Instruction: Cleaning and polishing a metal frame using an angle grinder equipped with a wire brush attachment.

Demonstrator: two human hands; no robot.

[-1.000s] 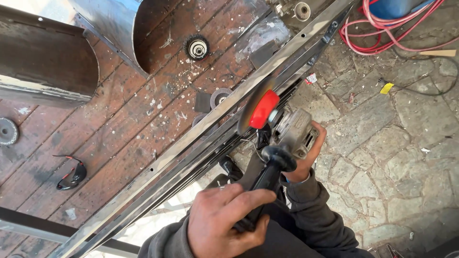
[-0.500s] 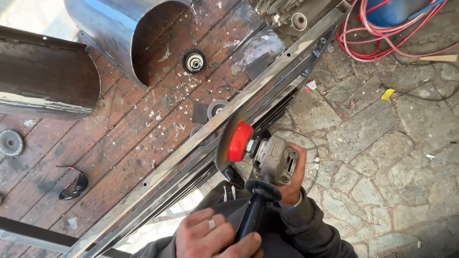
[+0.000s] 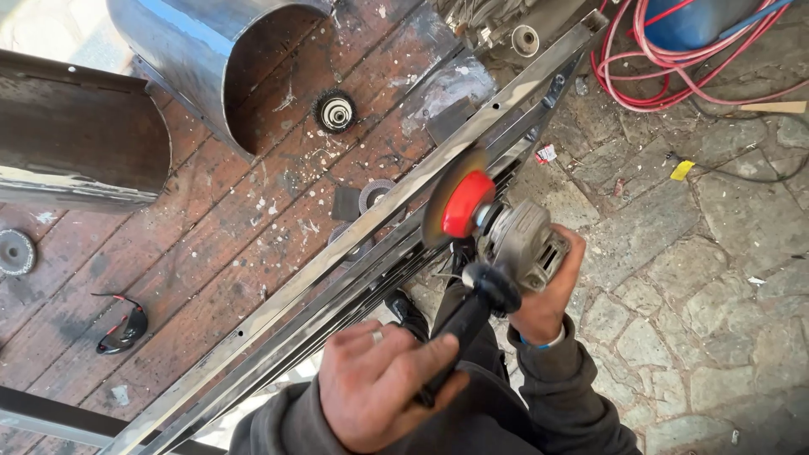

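I hold an angle grinder with a red-hubbed wheel against a long shiny metal bar that runs diagonally along the edge of a wooden table. My left hand grips the grinder's black side handle. Around the grey grinder body, behind the wheel, is my right hand. The wheel touches the bar's upper face near the middle of the frame.
Two large curved sheet-metal pieces lie on the table with a wire cup brush, loose discs and black safety glasses. Red hoses coil on the stone floor at right.
The grinder has slid down along the bar and then slightly back up, with both hands keeping their grip. The view has shifted a little.
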